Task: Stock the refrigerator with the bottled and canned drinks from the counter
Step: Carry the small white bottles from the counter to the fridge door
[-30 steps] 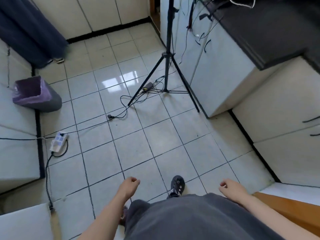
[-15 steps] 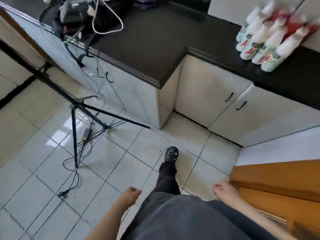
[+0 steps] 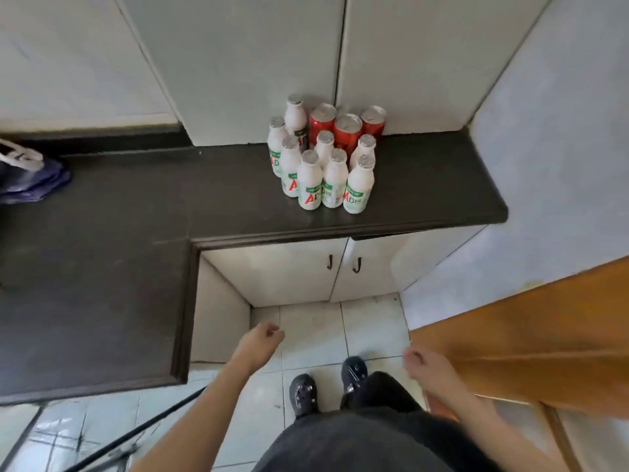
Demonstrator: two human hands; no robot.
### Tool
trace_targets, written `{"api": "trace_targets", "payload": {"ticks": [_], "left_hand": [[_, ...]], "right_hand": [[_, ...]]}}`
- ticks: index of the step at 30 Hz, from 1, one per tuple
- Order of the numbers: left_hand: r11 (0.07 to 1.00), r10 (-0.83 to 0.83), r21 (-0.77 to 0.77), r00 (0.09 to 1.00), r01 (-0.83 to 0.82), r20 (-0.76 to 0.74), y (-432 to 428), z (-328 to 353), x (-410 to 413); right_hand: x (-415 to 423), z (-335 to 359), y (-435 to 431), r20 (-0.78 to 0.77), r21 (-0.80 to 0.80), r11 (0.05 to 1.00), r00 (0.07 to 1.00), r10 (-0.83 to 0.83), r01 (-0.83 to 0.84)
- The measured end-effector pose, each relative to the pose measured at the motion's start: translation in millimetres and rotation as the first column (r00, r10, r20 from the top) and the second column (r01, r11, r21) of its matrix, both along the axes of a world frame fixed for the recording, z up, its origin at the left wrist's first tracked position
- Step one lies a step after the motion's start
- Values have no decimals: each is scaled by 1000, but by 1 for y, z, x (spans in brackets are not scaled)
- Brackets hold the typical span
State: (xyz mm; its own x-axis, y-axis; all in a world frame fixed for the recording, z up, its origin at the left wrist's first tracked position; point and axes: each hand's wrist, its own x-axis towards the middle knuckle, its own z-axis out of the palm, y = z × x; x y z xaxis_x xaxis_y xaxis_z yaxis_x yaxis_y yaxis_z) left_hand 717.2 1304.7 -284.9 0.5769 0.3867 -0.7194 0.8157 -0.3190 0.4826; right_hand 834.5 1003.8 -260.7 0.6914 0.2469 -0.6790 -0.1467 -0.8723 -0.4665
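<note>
Standing upright on the counter [image 3: 218,199], white bottles [image 3: 309,185], red cans [image 3: 347,131] behind.

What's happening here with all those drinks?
A person stands facing a dark counter. On it, white bottles and red cans stand upright, bunched together near the cabinet doors, with the cans behind. The left hand and right hand hang low in front of the body, loosely curled, holding nothing. No drink has been picked up yet, and no refrigerator is in view.
</note>
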Motion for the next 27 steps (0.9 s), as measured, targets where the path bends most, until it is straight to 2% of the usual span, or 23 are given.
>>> {"api": "trace_targets", "payload": {"ticks": [3,6,8,11,15,18,21,24,27], "left_hand": [[999,23,-36,997,-21,69,1,2,42],[982,173,-103,967,-156,187,2,11,73],[953,303,-110,901,-283,310,9,27,95],[888,429,-78,755,-453,496,23,62,132],[846,390,-9,607,-534,692,33,102,179],[865,238,127,619,-486,749,31,113,205],[864,122,252,667,-436,735,27,112,226],[844,93,314,694,-435,714,21,108,238],[817,143,318,702,-482,697,15,104,242]], "right_hand": [[23,3,24,29,76,996,999,-39,37],[61,11,47,67,159,985,995,-76,64],[95,20,64,126,220,974,989,-75,46],[147,44,94,276,346,938,956,-96,-6],[202,79,136,530,445,876,843,-92,-185],[225,95,158,688,422,825,725,-22,-376],[233,97,168,769,343,786,634,79,-514],[236,91,173,770,290,791,622,142,-539],[240,86,177,775,236,806,605,180,-543]]}}
